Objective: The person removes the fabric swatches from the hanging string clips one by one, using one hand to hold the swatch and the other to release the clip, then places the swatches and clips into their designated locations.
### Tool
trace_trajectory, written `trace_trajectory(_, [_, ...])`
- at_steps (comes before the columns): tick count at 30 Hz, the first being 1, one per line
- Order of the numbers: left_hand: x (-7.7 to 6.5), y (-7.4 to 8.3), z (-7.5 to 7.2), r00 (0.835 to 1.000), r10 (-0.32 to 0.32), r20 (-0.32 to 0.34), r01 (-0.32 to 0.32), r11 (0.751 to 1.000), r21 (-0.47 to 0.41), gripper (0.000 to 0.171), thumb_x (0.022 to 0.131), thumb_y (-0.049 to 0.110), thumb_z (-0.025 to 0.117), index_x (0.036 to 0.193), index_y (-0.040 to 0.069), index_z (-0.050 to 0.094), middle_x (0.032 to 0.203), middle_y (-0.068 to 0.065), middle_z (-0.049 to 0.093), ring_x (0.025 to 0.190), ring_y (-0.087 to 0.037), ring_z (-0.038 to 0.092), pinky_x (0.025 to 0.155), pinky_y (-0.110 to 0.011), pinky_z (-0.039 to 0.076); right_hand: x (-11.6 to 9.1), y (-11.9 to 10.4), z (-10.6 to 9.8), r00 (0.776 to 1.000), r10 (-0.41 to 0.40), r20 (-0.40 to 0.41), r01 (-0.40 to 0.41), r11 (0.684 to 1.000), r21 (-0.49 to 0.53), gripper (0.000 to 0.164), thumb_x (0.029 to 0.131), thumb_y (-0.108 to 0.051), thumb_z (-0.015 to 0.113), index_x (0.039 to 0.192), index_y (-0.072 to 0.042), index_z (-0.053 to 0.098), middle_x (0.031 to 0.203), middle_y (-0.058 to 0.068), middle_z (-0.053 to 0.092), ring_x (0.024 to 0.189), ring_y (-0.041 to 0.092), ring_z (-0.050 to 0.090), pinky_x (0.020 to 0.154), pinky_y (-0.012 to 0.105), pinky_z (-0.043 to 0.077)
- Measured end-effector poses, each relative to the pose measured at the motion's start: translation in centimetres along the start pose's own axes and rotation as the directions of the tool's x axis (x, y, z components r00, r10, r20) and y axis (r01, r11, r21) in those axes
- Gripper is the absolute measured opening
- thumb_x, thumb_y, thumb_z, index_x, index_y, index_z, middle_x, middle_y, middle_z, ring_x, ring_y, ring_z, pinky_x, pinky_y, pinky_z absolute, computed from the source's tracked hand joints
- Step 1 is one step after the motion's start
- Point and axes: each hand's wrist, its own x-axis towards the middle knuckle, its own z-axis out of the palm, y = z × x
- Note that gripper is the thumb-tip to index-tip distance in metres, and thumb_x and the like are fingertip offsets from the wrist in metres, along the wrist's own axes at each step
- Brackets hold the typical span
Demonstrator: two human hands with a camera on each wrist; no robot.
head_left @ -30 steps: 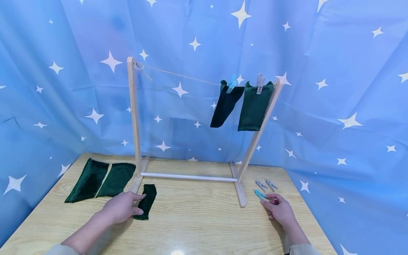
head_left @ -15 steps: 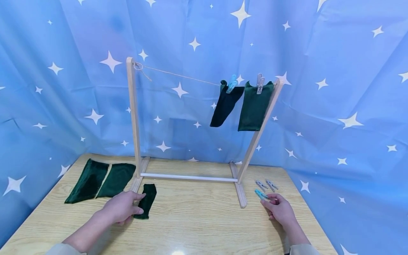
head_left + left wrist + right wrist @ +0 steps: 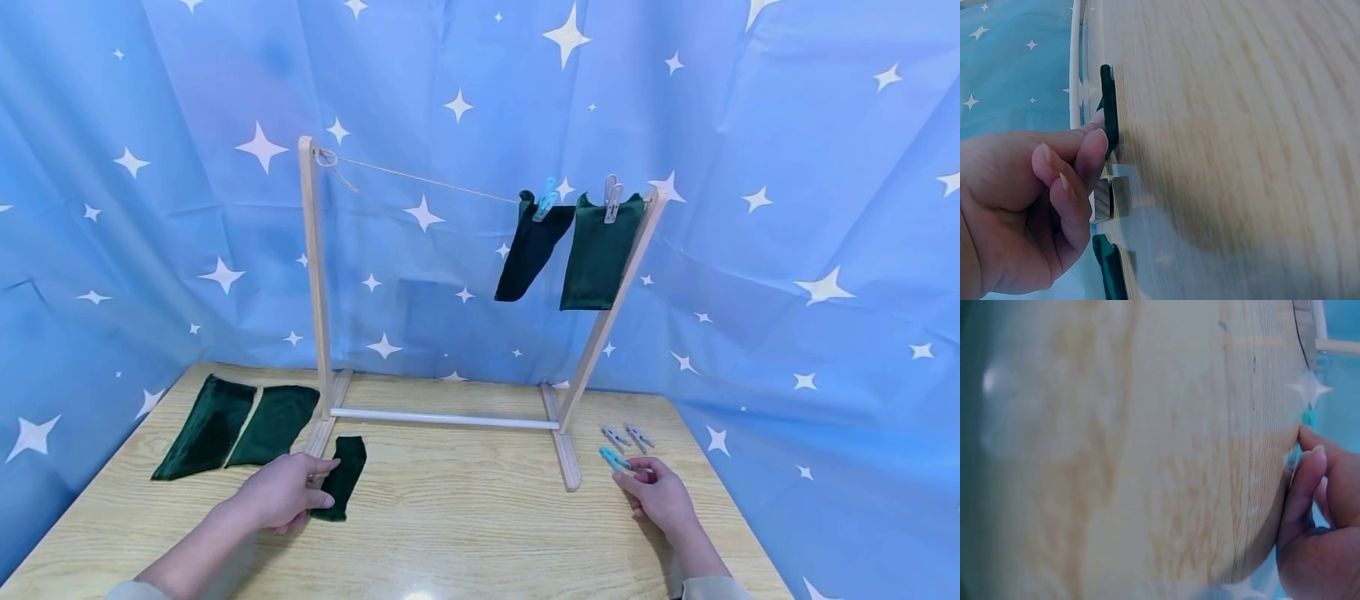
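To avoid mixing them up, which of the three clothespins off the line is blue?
The clothespin pinched by the right hand; the other two clothespins, lying beyond it, are grey.

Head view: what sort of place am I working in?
Probably a staged tabletop set: a star-printed blue backdrop hangs behind a wood-grain table, where a wooden clothesline stand carries two pinned dark green cloths.

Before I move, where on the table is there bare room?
The widest free patch on the table lies between your left hand and right hand, in front of the white bar. The back left is crowded with green cloths, the right with clothespins beside the wooden foot.
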Motion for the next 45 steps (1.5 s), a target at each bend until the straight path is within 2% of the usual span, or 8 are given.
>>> trace_trajectory(13, [0.0,-0.6,0.1,1.0,0.011,0.006,-0.01,0.998,-0.056,0.063,0.101,0.013,0.079,0.159,0.006,0.058,0.049,-0.002,0.052,0.038,-0.012,0.032,0.043,-0.026,0.029,0.0,0.3,0.2,1.0,-0.003,-0.011,0.003,1.0,-0.002,0.053,0.105,-0.029,0.078,0.144,0.0,0.056,0.098,0.0,0.053,0.071,0.012,0.058,0.058,0.025,0.057])
trace_trajectory(20, [-0.2,-0.9,-0.3,0.997,0.075,0.013,-0.074,0.993,-0.094,0.064,0.103,0.018,0.077,0.16,0.002,0.055,0.055,0.0,0.052,0.039,-0.012,0.032,0.043,-0.026,0.031,-0.1,0.2,0.3,1.0,-0.001,-0.011,0.002,1.0,0.007,0.052,0.105,-0.028,0.077,0.144,0.0,0.056,0.098,0.001,0.053,0.071,0.013,0.058,0.058,0.025,0.057])
trace_trajectory(24, [-0.1,-0.9,-0.3,0.988,0.146,-0.038,-0.149,0.986,-0.077,0.06,0.104,0.024,0.077,0.156,0.001,0.059,0.054,0.0,0.056,0.042,-0.012,0.041,0.042,-0.027,0.034,-0.1,0.2,0.1,1.0,-0.006,-0.011,0.006,1.0,-0.011,0.062,0.104,-0.032,0.078,0.149,0.001,0.053,0.108,0.004,0.056,0.077,0.013,0.059,0.061,0.026,0.06])
trace_trajectory(28, [0.1,-0.3,-0.1,0.973,0.202,-0.113,-0.207,0.978,-0.039,0.049,0.107,0.031,0.074,0.147,0.005,0.069,0.055,0.0,0.057,0.044,-0.013,0.047,0.046,-0.03,0.041,-0.1,0.5,-0.5,1.0,0.008,0.02,-0.008,0.999,0.037,0.075,0.105,-0.033,0.077,0.16,0.004,0.041,0.114,0.007,0.061,0.084,0.014,0.064,0.066,0.027,0.062])
trace_trajectory(32, [-0.1,1.0,-0.3,0.965,0.203,-0.169,-0.216,0.974,-0.066,0.038,0.108,0.033,0.073,0.136,0.009,0.077,0.058,-0.001,0.059,0.046,-0.015,0.049,0.047,-0.031,0.041,-0.5,0.1,-1.5,0.999,0.01,0.033,-0.014,0.995,0.099,0.074,0.11,-0.031,0.071,0.163,0.005,0.035,0.113,0.005,0.066,0.084,0.015,0.07,0.069,0.029,0.064])
trace_trajectory(38, [-0.1,3.5,-0.9,0.951,0.211,-0.224,-0.243,0.962,-0.124,0.031,0.107,0.028,0.074,0.132,0.009,0.079,0.077,-0.005,0.069,0.07,-0.022,0.066,0.056,-0.028,0.05,-2.3,-3.8,-3.4,0.995,-0.099,-0.02,0.1,0.995,0.02,0.064,0.113,-0.039,0.065,0.161,-0.002,0.045,0.119,0.003,0.064,0.086,0.011,0.069,0.071,0.03,0.063])
trace_trajectory(40, [0.1,4.4,-1.1,0.933,0.261,-0.247,-0.294,0.95,-0.105,0.03,0.107,0.027,0.075,0.13,0.009,0.079,0.082,-0.003,0.07,0.077,-0.021,0.067,0.061,-0.027,0.052,-2.9,-5.8,-4.0,0.984,-0.173,-0.042,0.173,0.985,-0.012,0.063,0.112,-0.041,0.065,0.159,-0.003,0.05,0.122,0.005,0.065,0.086,0.01,0.069,0.07,0.03,0.063])
trace_trajectory(45, [0.7,6.8,-1.7,0.889,0.365,-0.277,-0.392,0.919,-0.047,0.029,0.107,0.03,0.074,0.128,0.011,0.081,0.083,0.004,0.069,0.076,-0.011,0.06,0.062,-0.025,0.05,-4.6,-11.8,-5.6,0.938,-0.342,-0.057,0.339,0.939,-0.066,0.058,0.111,-0.045,0.065,0.153,-0.006,0.059,0.121,0.007,0.069,0.086,0.014,0.071,0.07,0.031,0.064])
